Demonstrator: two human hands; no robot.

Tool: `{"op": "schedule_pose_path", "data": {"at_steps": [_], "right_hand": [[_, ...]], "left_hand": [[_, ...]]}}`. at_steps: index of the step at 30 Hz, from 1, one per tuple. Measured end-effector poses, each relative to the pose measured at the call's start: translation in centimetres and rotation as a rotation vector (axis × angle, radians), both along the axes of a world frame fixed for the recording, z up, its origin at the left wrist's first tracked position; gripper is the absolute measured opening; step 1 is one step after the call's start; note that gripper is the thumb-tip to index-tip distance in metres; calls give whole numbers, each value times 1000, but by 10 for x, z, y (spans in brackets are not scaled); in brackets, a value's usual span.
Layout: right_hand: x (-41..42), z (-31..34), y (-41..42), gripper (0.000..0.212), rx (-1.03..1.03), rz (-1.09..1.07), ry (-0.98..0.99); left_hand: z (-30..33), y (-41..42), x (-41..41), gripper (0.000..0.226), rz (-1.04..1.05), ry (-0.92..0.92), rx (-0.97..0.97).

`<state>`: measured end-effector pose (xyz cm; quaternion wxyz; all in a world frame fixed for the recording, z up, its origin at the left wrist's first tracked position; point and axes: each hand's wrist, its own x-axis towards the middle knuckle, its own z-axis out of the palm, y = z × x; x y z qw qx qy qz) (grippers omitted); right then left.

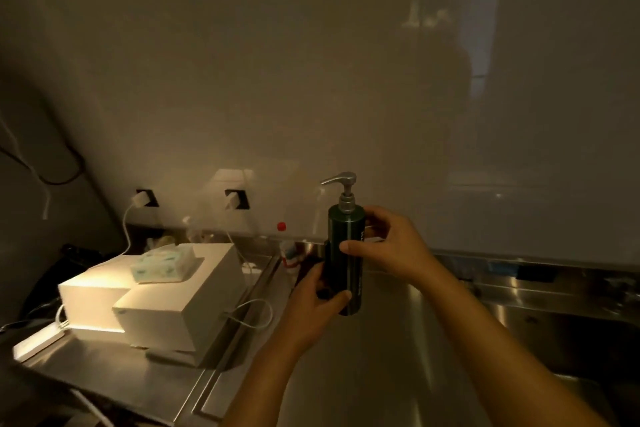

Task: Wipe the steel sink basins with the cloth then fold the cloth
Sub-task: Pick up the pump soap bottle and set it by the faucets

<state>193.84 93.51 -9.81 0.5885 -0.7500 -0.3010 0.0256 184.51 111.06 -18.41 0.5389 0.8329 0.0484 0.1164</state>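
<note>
- The steel sink (408, 350) fills the lower right of the view. One basin is plain below the hands, and a second seems to lie at the far right, though it is too dark to be sure.
- One counter (114, 371) lies left of the sink and carries two white boxes (173, 308), the nearer one partly in front of the other. One pale green sponge pack (162, 262) rests on top of them.
- One dark green pump bottle (346, 253) is held upright above the basin.
- Both hands hold it: the left hand (318, 298) curls round its lower part, and the right hand (384, 246) grips it near the top — thumb across the front.
- Judged from this, the step is clearing or readying the bottle before wiping. Keep it upright, keep fingers off the pump head, and set it down on the counter away from the basin edge.
- Two wall sockets (147, 198) each hold a white plug, and one small red-capped bottle (287, 248) stands at the back ledge.
- The cloth is not in sight — where it lies cannot be told.
</note>
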Motion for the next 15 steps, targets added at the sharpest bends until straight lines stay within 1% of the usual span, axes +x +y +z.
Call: {"op": "schedule_pose_path", "data": {"at_steps": [5,11,15], "right_hand": [[34,-24,-18,54,-29,-104,62],[67,-43,-15,53,-83,-189,96],[97,-55,-1,52,-86,-249,119]], "left_hand": [[-25,-8,46,53,-83,66,-11],[-52,-4,101,61,-165,116,-34],[-65,6,142,52,-195,106,0]]}}
